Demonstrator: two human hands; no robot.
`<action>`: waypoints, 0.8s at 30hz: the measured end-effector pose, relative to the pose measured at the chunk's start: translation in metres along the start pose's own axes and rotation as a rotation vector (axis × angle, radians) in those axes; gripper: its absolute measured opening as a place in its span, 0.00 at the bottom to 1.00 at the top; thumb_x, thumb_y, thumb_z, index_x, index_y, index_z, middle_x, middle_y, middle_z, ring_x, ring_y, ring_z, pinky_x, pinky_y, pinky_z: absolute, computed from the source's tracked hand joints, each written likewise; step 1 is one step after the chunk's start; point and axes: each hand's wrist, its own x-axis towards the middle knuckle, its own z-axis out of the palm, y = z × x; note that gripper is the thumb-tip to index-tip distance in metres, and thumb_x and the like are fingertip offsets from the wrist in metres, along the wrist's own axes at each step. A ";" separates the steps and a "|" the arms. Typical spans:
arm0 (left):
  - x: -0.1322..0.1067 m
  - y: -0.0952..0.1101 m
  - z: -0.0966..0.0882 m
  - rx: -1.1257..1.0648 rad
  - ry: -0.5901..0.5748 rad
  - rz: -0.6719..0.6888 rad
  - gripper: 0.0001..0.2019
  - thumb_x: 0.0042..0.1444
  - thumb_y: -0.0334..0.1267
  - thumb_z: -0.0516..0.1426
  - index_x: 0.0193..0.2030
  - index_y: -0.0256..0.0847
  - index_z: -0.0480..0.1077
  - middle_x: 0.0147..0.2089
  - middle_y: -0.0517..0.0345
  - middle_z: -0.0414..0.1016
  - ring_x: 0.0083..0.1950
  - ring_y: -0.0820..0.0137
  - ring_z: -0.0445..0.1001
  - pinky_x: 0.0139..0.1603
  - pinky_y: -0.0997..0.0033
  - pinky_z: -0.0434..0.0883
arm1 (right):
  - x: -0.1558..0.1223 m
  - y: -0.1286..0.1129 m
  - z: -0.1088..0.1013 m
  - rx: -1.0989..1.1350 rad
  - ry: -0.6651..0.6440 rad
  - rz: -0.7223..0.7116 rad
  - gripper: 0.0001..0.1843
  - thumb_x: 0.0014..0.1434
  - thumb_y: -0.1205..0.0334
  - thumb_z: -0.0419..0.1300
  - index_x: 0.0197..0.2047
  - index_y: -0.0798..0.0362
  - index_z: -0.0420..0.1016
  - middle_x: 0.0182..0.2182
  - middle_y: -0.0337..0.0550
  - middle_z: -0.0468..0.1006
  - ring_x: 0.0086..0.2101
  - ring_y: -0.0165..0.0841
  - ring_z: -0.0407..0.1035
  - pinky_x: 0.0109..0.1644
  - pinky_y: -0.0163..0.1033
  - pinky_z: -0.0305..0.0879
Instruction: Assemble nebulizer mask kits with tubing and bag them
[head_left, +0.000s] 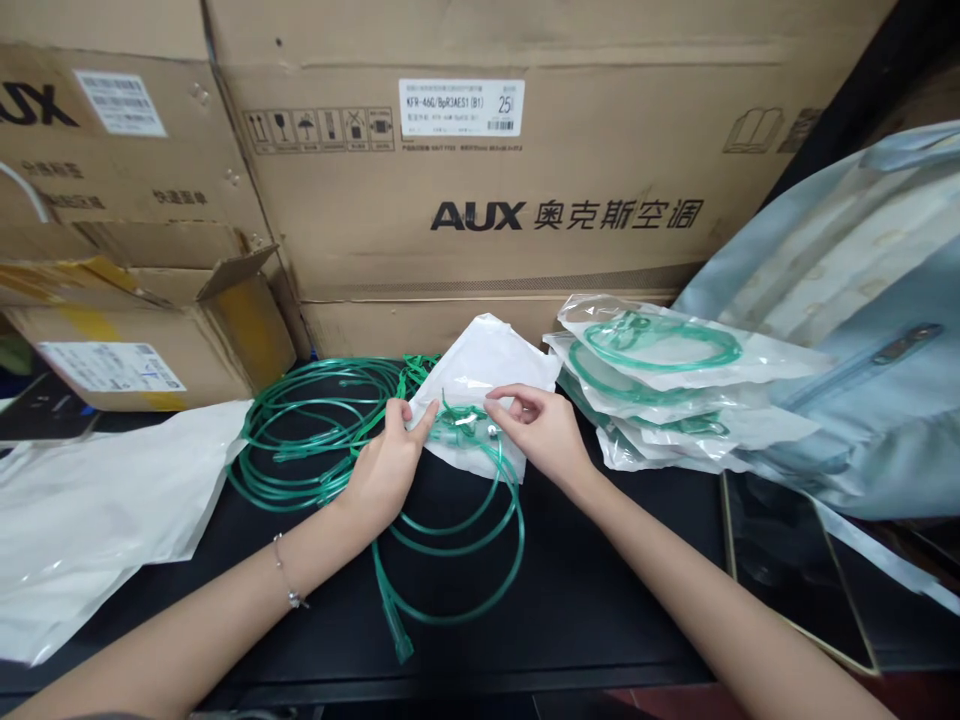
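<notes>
My left hand (390, 460) pinches the left edge of a clear plastic pouch (487, 375) lying on the black table (600, 600). My right hand (536, 425) pinches the pouch's open edge where a coil of green tubing (457, 520) enters it. Most of that coil hangs out of the pouch toward me, ending in a connector near the table's front. The fingers of both hands are closed on the pouch.
A heap of loose green tubing (315, 430) lies to the left. Sealed pouches with tubing (660, 380) are stacked to the right. Empty plastic bags (90, 510) lie at far left. Cardboard boxes (487, 180) stand behind. A pale blue bag (862, 330) sits at right.
</notes>
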 end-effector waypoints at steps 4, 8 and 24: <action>0.001 0.003 -0.001 0.021 0.013 0.031 0.24 0.58 0.29 0.48 0.62 0.43 0.53 0.43 0.51 0.68 0.27 0.70 0.75 0.24 0.74 0.70 | 0.001 0.001 -0.002 -0.083 0.003 -0.013 0.14 0.48 0.53 0.59 0.30 0.56 0.77 0.14 0.34 0.63 0.18 0.25 0.58 0.23 0.31 0.55; 0.000 -0.009 0.005 -0.189 0.183 0.205 0.17 0.58 0.32 0.50 0.55 0.40 0.62 0.47 0.51 0.72 0.42 0.64 0.76 0.38 0.70 0.74 | 0.003 0.006 -0.005 -0.112 -0.007 0.016 0.16 0.49 0.51 0.59 0.29 0.56 0.78 0.14 0.34 0.64 0.18 0.26 0.59 0.26 0.32 0.56; 0.023 0.005 -0.009 -0.317 0.018 -0.036 0.10 0.56 0.33 0.53 0.40 0.36 0.74 0.41 0.47 0.76 0.44 0.60 0.75 0.45 0.63 0.71 | -0.012 0.012 0.007 -0.226 -0.295 -0.218 0.18 0.56 0.54 0.54 0.46 0.52 0.77 0.13 0.33 0.61 0.17 0.24 0.53 0.24 0.30 0.50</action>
